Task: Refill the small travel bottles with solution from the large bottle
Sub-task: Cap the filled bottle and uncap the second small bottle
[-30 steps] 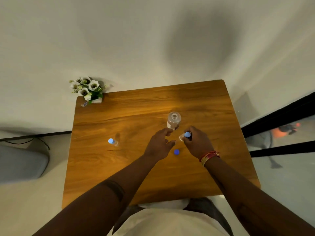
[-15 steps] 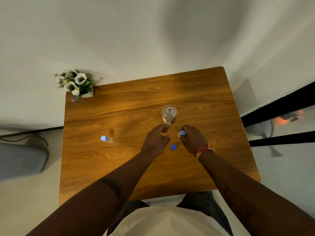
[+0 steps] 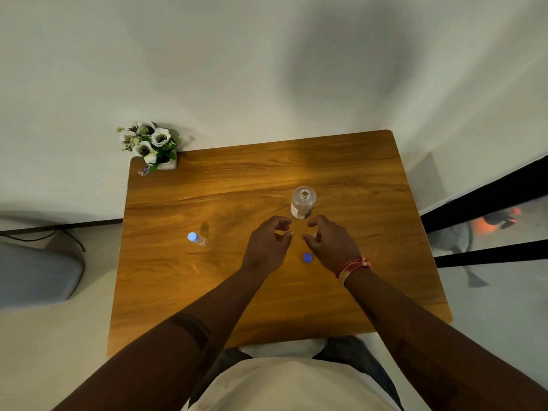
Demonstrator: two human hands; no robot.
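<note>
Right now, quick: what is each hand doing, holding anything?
Left hand: fingers loosely curled, nothing visible in it.
Right hand: fingers curled; whether it holds anything cannot be told.

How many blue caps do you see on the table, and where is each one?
2. One blue cap is on the small bottle at the table's left side. One loose cap lies on the wood beside the right hand. The hands may hide another.

The right hand (image 3: pixel 333 247) no longer shows the blue-capped small bottle it pinched; its fingers (image 3: pixel 314 225) now curl loosely beside the left hand (image 3: pixel 267 247)
</note>
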